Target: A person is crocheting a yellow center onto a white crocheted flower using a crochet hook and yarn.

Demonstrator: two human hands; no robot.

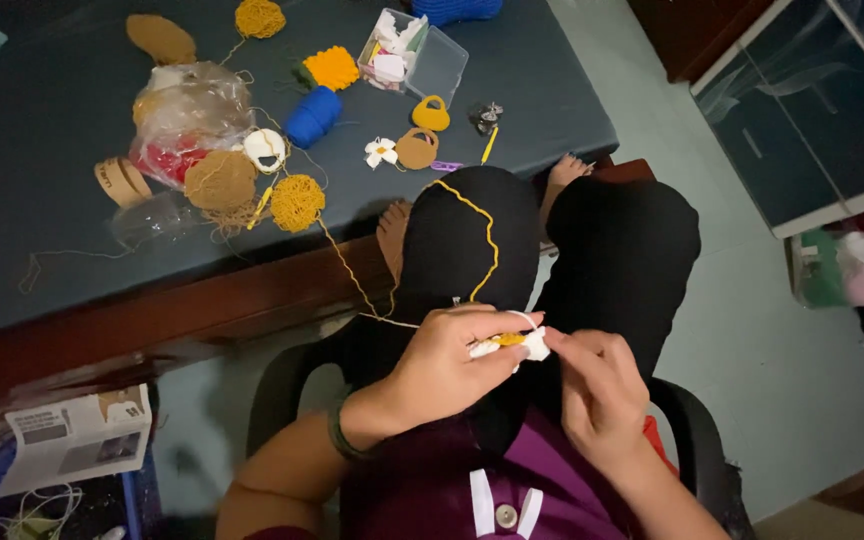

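My left hand [447,360] and my right hand [597,385] meet over my lap and pinch a small white and yellow crochet piece [517,343] between their fingertips. A mustard yarn strand [487,235] runs from the piece over my black-clad knee to a loose yarn ball [297,202] on the dark table [42,150]. Whether a hook sits in my right hand is hidden.
On the table lie a blue yarn cone [312,115], a clear plastic box [414,55], a plastic bag of yarn [187,110], small crocheted bags [418,148], a white crochet flower [381,152] and tape rolls [120,180]. A newspaper [77,435] lies on the floor at left.
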